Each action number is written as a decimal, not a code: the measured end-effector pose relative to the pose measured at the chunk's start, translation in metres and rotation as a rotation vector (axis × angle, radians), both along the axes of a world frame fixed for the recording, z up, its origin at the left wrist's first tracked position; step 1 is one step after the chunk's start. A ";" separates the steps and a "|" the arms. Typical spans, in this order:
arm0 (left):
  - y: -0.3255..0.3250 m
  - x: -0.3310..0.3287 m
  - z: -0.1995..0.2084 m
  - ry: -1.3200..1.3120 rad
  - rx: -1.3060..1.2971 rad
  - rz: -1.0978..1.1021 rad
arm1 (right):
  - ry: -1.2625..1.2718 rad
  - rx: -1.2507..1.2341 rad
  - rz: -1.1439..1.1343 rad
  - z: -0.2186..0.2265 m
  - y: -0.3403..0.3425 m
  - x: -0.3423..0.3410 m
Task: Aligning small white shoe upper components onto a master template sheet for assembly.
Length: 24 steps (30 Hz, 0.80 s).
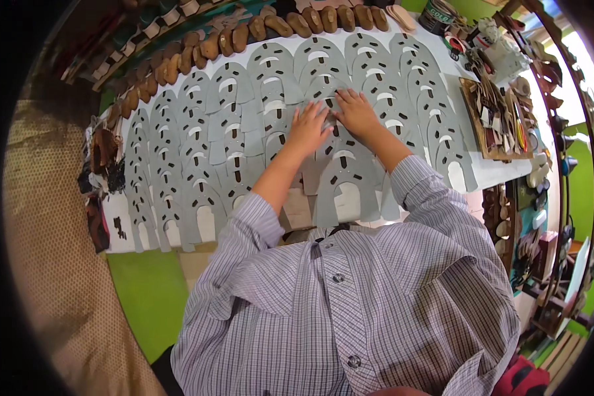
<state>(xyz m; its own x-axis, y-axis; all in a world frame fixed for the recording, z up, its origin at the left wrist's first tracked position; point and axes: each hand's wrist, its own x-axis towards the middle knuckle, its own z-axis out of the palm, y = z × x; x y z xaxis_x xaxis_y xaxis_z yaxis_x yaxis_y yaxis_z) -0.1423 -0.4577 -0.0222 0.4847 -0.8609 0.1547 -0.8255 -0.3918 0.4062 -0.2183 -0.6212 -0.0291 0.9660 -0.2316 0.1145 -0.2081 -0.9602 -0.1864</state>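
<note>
My left hand (308, 129) lies palm down with its fingers stretched out on the grey U-shaped shoe upper pieces (328, 198) in the middle of the table. Right beside it, my right hand (358, 115) also rests flat, fingertips on the same column of pieces. Small dark strips (336, 131) sit on the curved part of each upper, one of them between my two hands. The uppers overlap in several columns across the white table (208, 218). Whatever lies under my palms is hidden.
Brown wooden shoe lasts (279, 26) line the table's far edge. At the right stand a wooden tool holder (487, 122), a dark green can (437, 16) and a plastic bag (508, 59). Dark scraps (105, 150) lie at the left end. Shelves (561, 218) with shoes rise at the right.
</note>
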 end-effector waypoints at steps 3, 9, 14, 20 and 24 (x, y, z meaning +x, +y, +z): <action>-0.029 0.027 -0.004 -0.064 0.070 -0.010 | -0.008 -0.088 0.138 -0.002 -0.006 0.015; -0.049 0.043 -0.013 -0.136 0.242 0.056 | 0.134 -0.230 0.172 0.002 -0.016 0.022; -0.056 0.042 -0.004 -0.055 0.289 0.095 | 0.254 -0.099 0.165 0.010 -0.031 0.025; -0.030 0.013 0.009 -0.041 0.212 0.147 | 0.006 -0.041 -0.089 0.023 -0.084 -0.027; -0.002 -0.045 0.014 0.054 0.125 0.101 | 0.095 -0.101 -0.219 0.023 -0.117 -0.104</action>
